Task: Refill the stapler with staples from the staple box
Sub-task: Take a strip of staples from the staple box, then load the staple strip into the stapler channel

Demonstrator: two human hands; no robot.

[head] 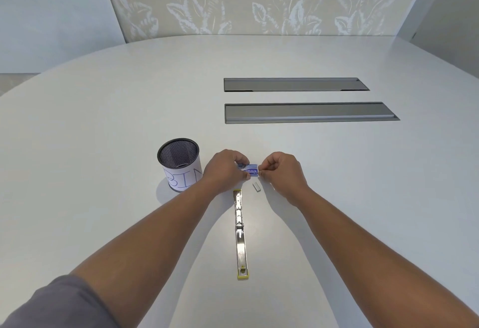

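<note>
Head view: the staple box (249, 169) is pinched between the left hand (225, 167) and right hand (281, 169) just beyond the opened stapler (240, 234), where the loose staple strip (256, 187) beside it could be knocked away.

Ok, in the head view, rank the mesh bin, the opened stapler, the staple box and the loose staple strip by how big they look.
1. Black mesh bin with a paper label
2. Long opened metal stapler, nearer the camera, so unsure against the bin
3. Small blue staple box
4. Short grey staple strip
</note>
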